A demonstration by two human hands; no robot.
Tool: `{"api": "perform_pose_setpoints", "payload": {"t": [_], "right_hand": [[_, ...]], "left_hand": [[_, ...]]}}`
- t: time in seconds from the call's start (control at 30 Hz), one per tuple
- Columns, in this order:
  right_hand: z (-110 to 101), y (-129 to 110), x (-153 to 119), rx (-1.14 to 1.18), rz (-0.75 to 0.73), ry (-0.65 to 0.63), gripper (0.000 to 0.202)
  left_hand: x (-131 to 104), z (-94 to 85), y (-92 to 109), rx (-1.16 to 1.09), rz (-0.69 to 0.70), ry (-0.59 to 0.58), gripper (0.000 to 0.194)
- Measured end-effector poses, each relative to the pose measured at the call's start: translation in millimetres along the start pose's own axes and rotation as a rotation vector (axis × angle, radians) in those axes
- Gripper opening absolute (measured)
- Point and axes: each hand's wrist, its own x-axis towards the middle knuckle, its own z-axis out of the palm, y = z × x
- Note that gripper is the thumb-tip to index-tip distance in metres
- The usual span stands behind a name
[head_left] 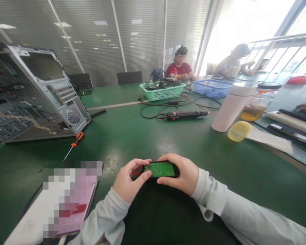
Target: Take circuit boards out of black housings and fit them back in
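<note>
Between my two hands is a green circuit board (161,169) set in a black case (177,170), held just above the table's near edge. My left hand (132,178) grips its left end, thumb on the board's face and fingers behind the far edge. Around the right end, my right hand (182,172) is closed, with the thumb along the near side and fingers along the far side. The underside of the case is hidden.
An open computer case (76,117) stands left, near an orange screwdriver (78,137). A phone (76,204) lies near left. An electric screwdriver (186,115), green basket (163,92), blue basket (211,89), pink tumbler (231,109) and yellow container (239,131) are beyond. Two people sit behind.
</note>
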Motion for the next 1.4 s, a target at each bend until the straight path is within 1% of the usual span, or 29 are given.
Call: {"api": "perform_pose_setpoints", "payload": {"t": [0.13,0.33,0.5,0.67,0.77,0.93,1.07,1.2,1.27,1.3,1.4], "right_hand": [[-1.2,-4.3,0.9,-0.023,0.033,0.002,0.038],[-1.2,-6.1,-0.4,-0.013,0.053,0.008,0.037],[-0.5,-4.4,-0.2,0.019,0.055,0.002,0.037],[0.0,-6.1,0.9,0.058,0.075,0.001,0.038],[0.0,-7.9,0.5,0.043,0.123,-0.024,0.038],[-0.2,-10.7,0.3,0.086,0.145,-0.038,0.037],[-0.8,-13.6,-0.2,0.132,0.16,-0.028,0.033],[-3.6,-16.5,-1.0,0.168,0.177,-0.053,0.03],[-5.0,-18.1,-1.6,0.183,0.18,-0.072,0.029],[-5.5,-18.9,-1.9,0.191,0.18,-0.078,0.028],[-6.4,-22.0,-2.5,0.203,0.173,-0.105,0.027]], "left_hand": [[-0.6,-0.4,-1.3,0.007,0.017,0.009,0.018],[-0.5,0.4,0.7,0.03,0.042,0.028,0.018],[-1.4,3.3,2.8,0.022,0.045,0.09,0.016],[-1.0,1.8,-1.5,-0.01,0.038,0.023,0.019],[-1.1,0.7,-3.5,-0.027,0.051,0.023,0.021],[-1.4,-0.1,-1.8,-0.113,0.036,0.03,0.023],[0.0,0.5,0.9,-0.257,-0.017,0.034,0.023],[0.8,1.6,4.1,-0.361,-0.059,0.118,0.026],[0.4,0.7,6.1,-0.317,-0.058,0.111,0.024],[-0.1,0.0,7.3,-0.272,-0.055,0.086,0.023],[-3.3,-0.9,11.1,-0.072,-0.007,0.022,0.025]]}}
